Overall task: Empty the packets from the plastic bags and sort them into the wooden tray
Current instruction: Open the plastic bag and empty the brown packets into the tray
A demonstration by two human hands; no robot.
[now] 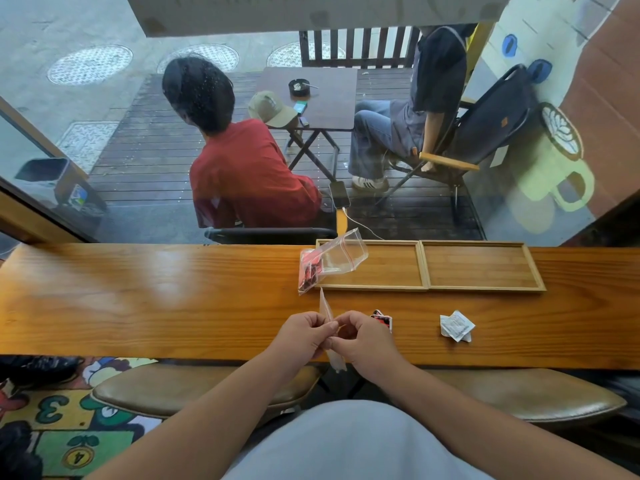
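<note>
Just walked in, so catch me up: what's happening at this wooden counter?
A person's left hand and right hand pinch a clear plastic bag over the counter. A red packet and a white packet lie loose. Another bag with red packets rests on the still-empty wooden tray.

Both hands meet at the near edge of the wooden counter (138, 299). The left hand (304, 336) and right hand (363, 341) pinch a clear plastic bag (325, 308) between them. A second bag (329, 263) with red packets overlaps the left end of the two-compartment wooden tray (424, 265). A red packet (382, 319) and white packets (456, 325) lie on the counter.
</note>
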